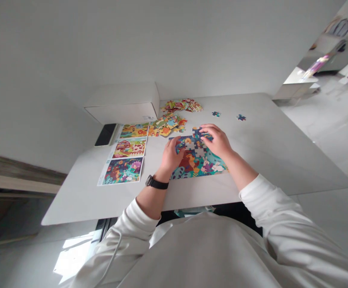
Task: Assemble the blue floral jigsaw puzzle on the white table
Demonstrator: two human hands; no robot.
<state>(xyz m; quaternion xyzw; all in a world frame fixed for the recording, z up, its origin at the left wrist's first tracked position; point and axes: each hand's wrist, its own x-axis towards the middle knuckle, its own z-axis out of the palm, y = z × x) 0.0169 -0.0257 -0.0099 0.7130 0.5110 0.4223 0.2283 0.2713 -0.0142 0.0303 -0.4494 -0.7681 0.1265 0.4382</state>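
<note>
A partly built jigsaw puzzle (pixel 196 164) lies on the white table (pixel 266 136), showing rabbits and leaves on teal, with gaps near its top edge. My right hand (pixel 217 140) pinches a dark blue puzzle piece (pixel 198 133) at the puzzle's upper edge. My left hand (pixel 170 156) rests at the puzzle's upper left, its fingertips on dark blue pieces, and I cannot tell whether it grips one. A black watch (pixel 156 183) circles my left wrist. Two loose pieces (pixel 216 114) (pixel 241 117) lie apart to the far side, and heaps of colourful pieces (pixel 168 126) sit to the left.
Several printed picture sheets (pixel 128 148) lie in a column on the left. A white box (pixel 122 105) and a black phone (pixel 105 135) stand at the table's left edge. The table's near edge runs just beyond my forearms.
</note>
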